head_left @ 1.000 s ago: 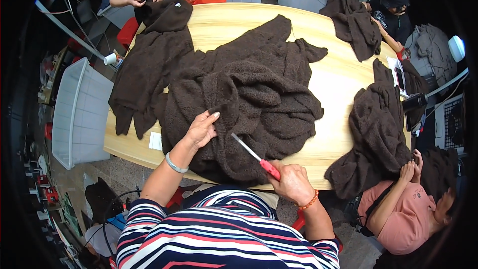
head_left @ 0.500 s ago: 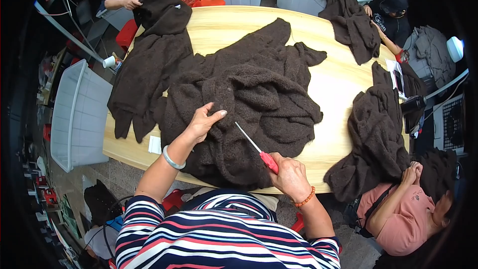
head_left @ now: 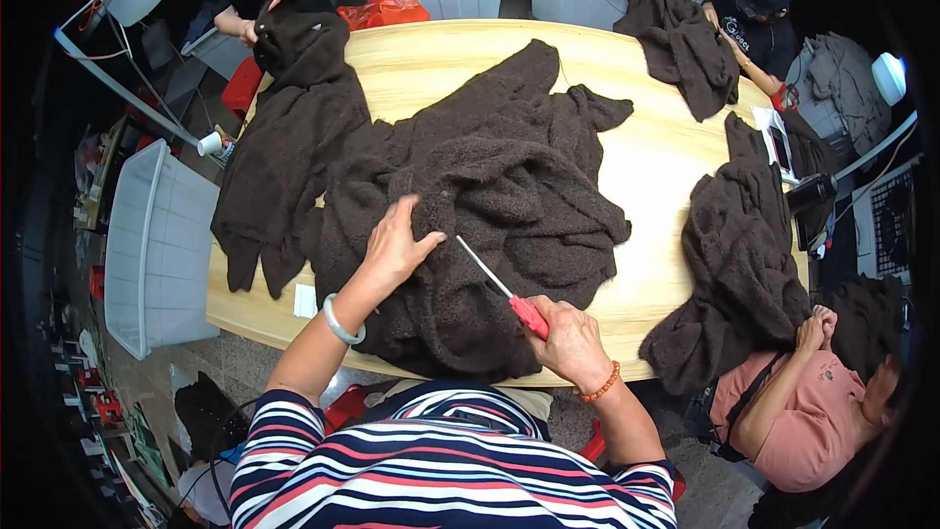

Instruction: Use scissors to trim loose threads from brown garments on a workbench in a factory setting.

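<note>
A dark brown knitted garment (head_left: 490,176) lies rumpled across the middle of the table, in front of me. On its near left part rests my left hand (head_left: 394,245), thumb and fingers apart, holding nothing. My right hand (head_left: 573,341) is wrapped round the red handle of a tool with a long thin metal shaft (head_left: 487,271). Its tip points up and left over the cloth, a little right of my left thumb. How the tip is shaped is too small to make out.
More brown garments lie on the pale wooden table (head_left: 431,49): one on the left (head_left: 284,147), one on the right (head_left: 734,245). Co-workers sit at the far left, far right and near right. Grey bins (head_left: 157,245) stand around. A white card (head_left: 305,301) lies near the left edge.
My left thumb and fingers have spread wider apart over the cloth. My right hand keeps its grip on the tool. The view has shifted slightly, and the far-left co-worker's hands have moved.
</note>
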Demonstrator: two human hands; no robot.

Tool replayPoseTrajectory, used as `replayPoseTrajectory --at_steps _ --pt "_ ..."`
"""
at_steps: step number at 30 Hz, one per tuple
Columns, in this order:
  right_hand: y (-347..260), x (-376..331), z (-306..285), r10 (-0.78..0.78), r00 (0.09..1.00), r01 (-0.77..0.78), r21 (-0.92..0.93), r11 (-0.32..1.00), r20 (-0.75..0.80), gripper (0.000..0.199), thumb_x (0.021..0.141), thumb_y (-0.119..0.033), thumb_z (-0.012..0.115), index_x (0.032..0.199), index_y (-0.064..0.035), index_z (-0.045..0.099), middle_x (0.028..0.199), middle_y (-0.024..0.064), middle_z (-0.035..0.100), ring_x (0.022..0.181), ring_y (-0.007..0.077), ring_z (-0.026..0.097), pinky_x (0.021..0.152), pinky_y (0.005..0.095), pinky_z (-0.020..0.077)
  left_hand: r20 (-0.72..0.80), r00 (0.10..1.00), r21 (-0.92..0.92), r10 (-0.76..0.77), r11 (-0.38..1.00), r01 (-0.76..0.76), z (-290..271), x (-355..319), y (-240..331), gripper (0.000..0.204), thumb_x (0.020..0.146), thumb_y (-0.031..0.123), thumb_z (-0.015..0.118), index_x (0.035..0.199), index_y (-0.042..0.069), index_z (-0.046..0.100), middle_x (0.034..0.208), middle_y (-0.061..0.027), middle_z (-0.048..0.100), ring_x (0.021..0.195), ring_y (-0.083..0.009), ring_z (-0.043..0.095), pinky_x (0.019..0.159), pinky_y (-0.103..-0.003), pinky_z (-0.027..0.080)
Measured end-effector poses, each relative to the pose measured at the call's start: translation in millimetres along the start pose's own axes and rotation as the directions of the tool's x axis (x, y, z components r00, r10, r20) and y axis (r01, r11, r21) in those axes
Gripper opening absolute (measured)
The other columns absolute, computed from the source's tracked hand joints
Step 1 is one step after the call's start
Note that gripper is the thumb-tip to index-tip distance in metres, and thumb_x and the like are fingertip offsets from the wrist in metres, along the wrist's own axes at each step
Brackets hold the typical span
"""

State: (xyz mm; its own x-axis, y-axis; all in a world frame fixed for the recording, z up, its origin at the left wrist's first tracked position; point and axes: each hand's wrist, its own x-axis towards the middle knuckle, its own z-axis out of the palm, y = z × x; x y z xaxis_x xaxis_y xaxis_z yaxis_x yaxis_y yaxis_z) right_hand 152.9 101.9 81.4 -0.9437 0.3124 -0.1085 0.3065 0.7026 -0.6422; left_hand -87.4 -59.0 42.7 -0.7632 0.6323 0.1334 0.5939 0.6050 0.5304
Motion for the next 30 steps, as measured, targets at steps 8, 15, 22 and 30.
replayPoseTrajectory --at_steps 8,15,22,30 --pt "19 -9 -7 0.109 0.993 -0.11 -0.018 0.994 -0.051 0.026 0.081 -0.018 0.067 0.106 -0.012 0.062 0.078 0.0191 0.064 0.076 0.038 0.064 0.069 0.0473 0.0511 0.051 0.841 0.443 0.539 0.742 -0.503 46 83 35 0.051 0.083 0.004 0.051 0.133 0.014 0.052 0.119 -0.016 0.051 0.108 -0.0308 0.052 0.083 -0.04 0.045" --pt "24 -2 -27 0.175 0.983 -0.178 -0.046 0.983 -0.053 0.025 0.083 -0.022 0.066 0.106 -0.0129 0.065 0.072 0.019 0.065 0.072 0.0386 0.065 0.068 0.0477 0.0517 0.503 0.864 -0.566 -0.009 0.753 0.337 64 108 -16 0.021 0.093 0.02 0.065 0.078 0.005 0.064 0.067 -0.0036 0.064 0.062 -0.0096 0.059 0.059 -0.026 0.048" --pt "30 20 -25 0.108 0.993 -0.103 -0.111 0.988 0.041 0.021 0.086 -0.027 0.063 0.097 -0.0092 0.065 0.07 0.019 0.065 0.069 0.0391 0.065 0.068 0.0482 0.0519 0.744 0.668 -0.639 -0.028 0.264 0.723 54 95 -17 0.018 0.097 0.02 0.06 0.101 0.003 0.062 0.098 -0.0068 0.068 0.082 -0.0182 0.068 0.07 -0.036 0.059" --pt "31 6 -20 0.127 0.991 -0.125 -0.065 0.99 0.031 0.022 0.084 -0.023 0.066 0.102 -0.0108 0.063 0.074 0.02 0.065 0.073 0.0385 0.065 0.068 0.0472 0.0517 0.515 0.835 -0.74 -0.193 0.392 0.547 46 82 -6 0.047 0.094 0.022 0.063 0.131 -0.003 0.049 0.119 -0.0127 0.063 0.111 -0.0226 0.06 0.098 -0.036 0.048"
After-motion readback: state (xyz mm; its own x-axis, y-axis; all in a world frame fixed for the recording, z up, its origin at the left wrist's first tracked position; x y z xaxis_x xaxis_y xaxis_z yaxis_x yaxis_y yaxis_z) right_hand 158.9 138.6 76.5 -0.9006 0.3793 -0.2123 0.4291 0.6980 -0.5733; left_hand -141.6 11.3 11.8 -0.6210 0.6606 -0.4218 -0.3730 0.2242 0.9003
